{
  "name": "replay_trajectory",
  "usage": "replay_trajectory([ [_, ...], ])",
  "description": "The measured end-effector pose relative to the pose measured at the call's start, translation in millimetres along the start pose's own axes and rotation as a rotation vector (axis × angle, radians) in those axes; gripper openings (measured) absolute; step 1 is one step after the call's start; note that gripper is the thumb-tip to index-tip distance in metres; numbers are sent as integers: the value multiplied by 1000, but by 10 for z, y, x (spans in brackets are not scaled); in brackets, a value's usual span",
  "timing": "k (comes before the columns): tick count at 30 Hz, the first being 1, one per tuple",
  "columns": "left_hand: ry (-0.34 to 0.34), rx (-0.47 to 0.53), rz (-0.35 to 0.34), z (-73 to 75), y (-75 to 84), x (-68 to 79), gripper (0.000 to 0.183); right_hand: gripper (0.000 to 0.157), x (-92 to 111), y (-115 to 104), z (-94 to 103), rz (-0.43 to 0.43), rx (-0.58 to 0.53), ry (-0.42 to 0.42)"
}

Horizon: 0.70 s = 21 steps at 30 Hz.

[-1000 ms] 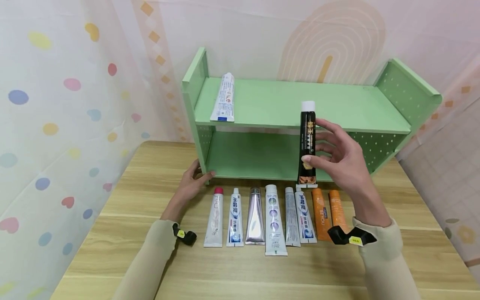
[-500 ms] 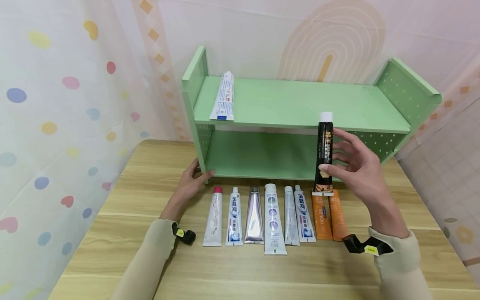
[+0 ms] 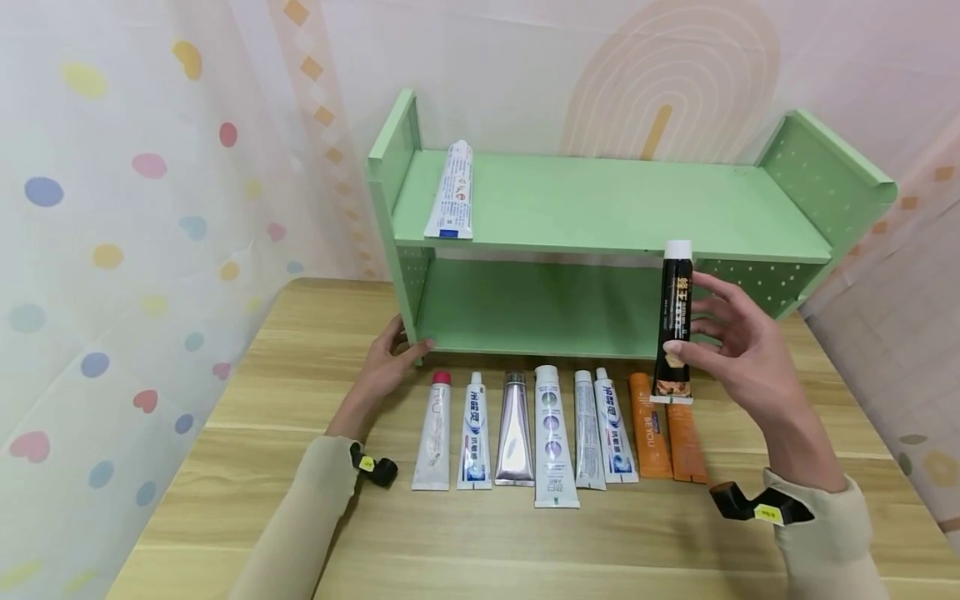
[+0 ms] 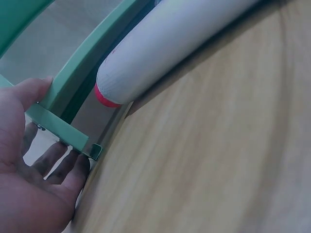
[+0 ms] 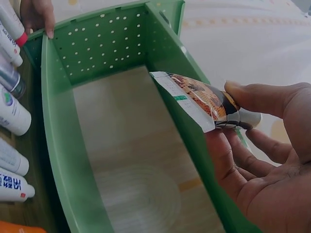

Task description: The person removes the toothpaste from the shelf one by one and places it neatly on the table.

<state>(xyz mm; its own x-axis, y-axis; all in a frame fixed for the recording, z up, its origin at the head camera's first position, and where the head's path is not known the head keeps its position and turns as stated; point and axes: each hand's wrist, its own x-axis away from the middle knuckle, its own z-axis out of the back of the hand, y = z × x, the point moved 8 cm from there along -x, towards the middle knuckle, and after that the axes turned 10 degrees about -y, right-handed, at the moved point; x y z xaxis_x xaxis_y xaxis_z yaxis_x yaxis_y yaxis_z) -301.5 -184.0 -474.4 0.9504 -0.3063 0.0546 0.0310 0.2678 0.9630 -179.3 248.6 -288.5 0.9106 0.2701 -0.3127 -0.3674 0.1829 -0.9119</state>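
My right hand [image 3: 742, 358] pinches a black toothpaste tube [image 3: 675, 325] between thumb and fingers, upright with its white cap on top. It is held in front of the right part of the green shelf [image 3: 615, 200], above the orange tubes. In the right wrist view the tube's flat crimped end [image 5: 187, 104] faces the camera. My left hand [image 3: 384, 367] grips the shelf's lower left front corner, thumb on the front edge and fingers round the side panel. The left wrist view shows that thumb [image 4: 31, 92] on the green frame. A white and blue tube [image 3: 452, 192] lies on the upper board at its left end.
Several tubes lie in a row on the wooden table [image 3: 480, 550] before the shelf. Among them are a pink-capped tube [image 3: 431, 437], a silver tube [image 3: 514, 437], a large white tube [image 3: 553, 442] and an orange tube [image 3: 649, 433]. A patterned cloth [image 3: 510, 83] hangs behind.
My right hand has carried the black tube to the right and lower, from before the shelf's middle-right to above the orange tubes. The left hand has stayed on the shelf corner.
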Motion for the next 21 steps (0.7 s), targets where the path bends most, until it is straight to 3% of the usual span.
replay_trajectory([
  [14, 1, -8, -1, 4, -1, -6, 82, 78, 113, 98, 108, -46, 67, 6],
  [21, -20, -3, 23, -37, 195, 85, 80, 79, 170, 145, 165, -77, 122, 10],
])
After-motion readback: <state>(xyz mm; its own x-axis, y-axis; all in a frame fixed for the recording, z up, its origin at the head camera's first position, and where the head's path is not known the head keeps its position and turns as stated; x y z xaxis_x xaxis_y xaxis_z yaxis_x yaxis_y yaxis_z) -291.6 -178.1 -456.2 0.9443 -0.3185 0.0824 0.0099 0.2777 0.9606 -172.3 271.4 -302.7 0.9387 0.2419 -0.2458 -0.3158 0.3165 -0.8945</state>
